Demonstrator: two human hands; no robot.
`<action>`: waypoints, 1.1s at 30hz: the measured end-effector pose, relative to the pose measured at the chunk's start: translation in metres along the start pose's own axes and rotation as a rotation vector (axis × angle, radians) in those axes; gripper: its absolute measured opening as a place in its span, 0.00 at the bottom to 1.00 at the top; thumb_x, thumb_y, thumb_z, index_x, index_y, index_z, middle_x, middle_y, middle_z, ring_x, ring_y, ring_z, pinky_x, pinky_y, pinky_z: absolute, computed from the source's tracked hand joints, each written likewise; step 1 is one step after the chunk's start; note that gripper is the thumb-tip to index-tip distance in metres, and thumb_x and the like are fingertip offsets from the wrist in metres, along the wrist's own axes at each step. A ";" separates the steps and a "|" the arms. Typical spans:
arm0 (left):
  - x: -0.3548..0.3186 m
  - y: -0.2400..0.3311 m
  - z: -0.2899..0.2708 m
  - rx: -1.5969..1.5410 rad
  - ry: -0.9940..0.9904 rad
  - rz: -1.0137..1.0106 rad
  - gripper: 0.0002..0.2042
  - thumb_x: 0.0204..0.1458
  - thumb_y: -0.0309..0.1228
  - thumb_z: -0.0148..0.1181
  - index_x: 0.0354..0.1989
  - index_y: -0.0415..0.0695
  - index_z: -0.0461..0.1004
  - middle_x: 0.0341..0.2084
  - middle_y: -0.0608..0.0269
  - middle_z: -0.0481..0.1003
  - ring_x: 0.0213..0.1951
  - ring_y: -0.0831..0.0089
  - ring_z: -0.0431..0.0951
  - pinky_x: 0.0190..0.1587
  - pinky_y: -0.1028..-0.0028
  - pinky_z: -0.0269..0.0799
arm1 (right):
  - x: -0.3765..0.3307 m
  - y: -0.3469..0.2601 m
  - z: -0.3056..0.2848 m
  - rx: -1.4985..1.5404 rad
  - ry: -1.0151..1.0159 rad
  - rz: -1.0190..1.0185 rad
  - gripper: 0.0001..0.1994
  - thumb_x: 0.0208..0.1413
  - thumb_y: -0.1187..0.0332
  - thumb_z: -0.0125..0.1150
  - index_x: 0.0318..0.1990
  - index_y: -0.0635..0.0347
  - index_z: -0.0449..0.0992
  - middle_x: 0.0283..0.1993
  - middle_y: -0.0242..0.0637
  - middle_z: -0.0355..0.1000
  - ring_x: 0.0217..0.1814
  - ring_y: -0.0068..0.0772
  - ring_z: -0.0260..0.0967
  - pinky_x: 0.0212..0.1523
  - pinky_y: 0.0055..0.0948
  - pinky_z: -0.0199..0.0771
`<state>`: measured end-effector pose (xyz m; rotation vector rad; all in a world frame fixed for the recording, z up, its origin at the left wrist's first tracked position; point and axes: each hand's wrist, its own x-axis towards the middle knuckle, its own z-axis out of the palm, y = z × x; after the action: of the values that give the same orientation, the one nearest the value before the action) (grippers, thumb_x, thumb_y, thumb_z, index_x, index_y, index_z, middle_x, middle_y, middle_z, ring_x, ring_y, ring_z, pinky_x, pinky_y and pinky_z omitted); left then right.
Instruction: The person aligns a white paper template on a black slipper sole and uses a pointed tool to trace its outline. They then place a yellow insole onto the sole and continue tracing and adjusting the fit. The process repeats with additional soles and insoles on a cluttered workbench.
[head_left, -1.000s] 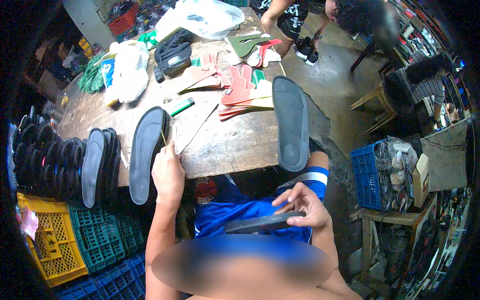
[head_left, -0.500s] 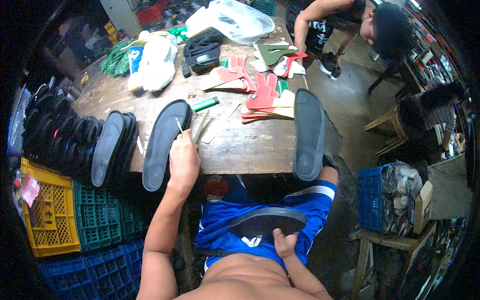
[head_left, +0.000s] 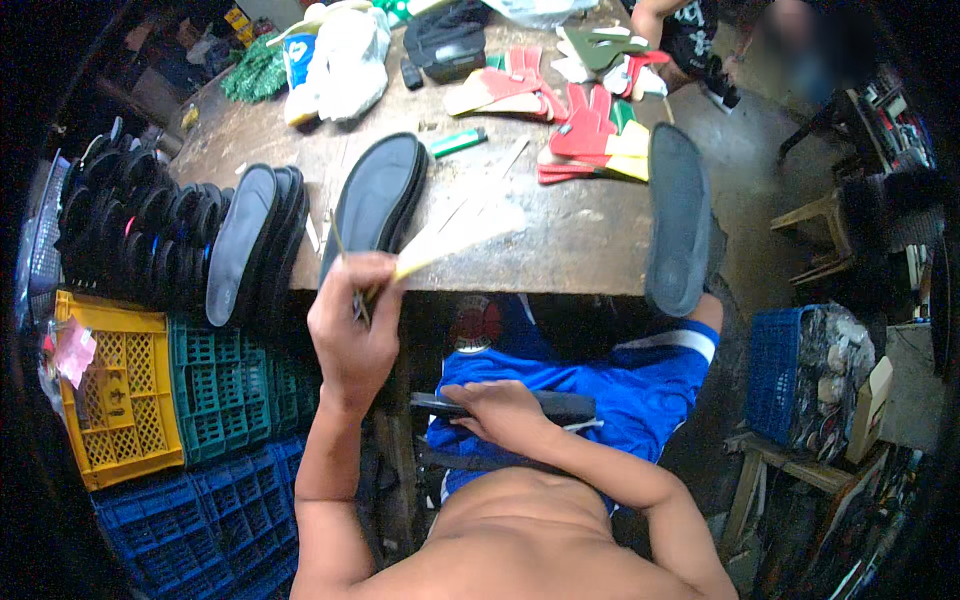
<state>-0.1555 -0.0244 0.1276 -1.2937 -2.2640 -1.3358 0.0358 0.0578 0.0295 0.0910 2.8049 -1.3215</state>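
Sole (head_left: 572, 406) sits lower centre of frame, clamped in the right hand (head_left: 503, 410) — now shifted from its right end leftward, likely steadying it — while the left hand (head_left: 352, 325) grips a stick (head_left: 338, 240).

I'm seeing a round emblem (head_left: 476, 323) sitting on the blue shorts (head_left: 640, 385) and white lettering (head_left: 693, 14) crossing black shorts (head_left: 692, 52). I'm reading no words clearly.

Free tabletop (head_left: 590, 240) stretches right of the left hand (head_left: 355, 320) until the rightmost sole (head_left: 678, 220) blocks passage.
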 end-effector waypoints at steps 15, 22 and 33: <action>-0.113 -0.011 -0.006 -0.036 -0.705 -0.151 0.06 0.49 0.23 0.72 0.34 0.43 0.82 0.30 0.60 0.77 0.35 0.59 0.78 0.39 0.65 0.74 | -0.086 0.072 -0.052 0.120 0.067 0.350 0.26 0.46 0.63 0.77 0.55 0.57 0.81 0.45 0.45 0.78 0.49 0.52 0.74 0.53 0.44 0.72; -0.103 0.007 0.008 -0.020 -0.810 -0.347 0.05 0.53 0.31 0.71 0.34 0.43 0.85 0.25 0.58 0.72 0.31 0.58 0.74 0.38 0.61 0.69 | -0.088 0.048 -0.026 0.143 0.339 0.261 0.22 0.47 0.61 0.78 0.52 0.53 0.83 0.41 0.39 0.77 0.44 0.48 0.74 0.46 0.42 0.74; -0.129 0.003 -0.007 0.080 -0.657 -0.198 0.16 0.49 0.33 0.75 0.46 0.46 0.83 0.34 0.59 0.72 0.39 0.57 0.71 0.44 0.59 0.67 | -0.088 0.057 -0.006 0.217 0.467 0.174 0.17 0.45 0.66 0.80 0.44 0.54 0.85 0.40 0.38 0.80 0.41 0.43 0.77 0.43 0.39 0.74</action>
<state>-0.0785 -0.1039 0.0607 -1.7050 -2.8998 -0.9417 0.1277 0.0961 -0.0052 0.7210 2.8930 -1.7450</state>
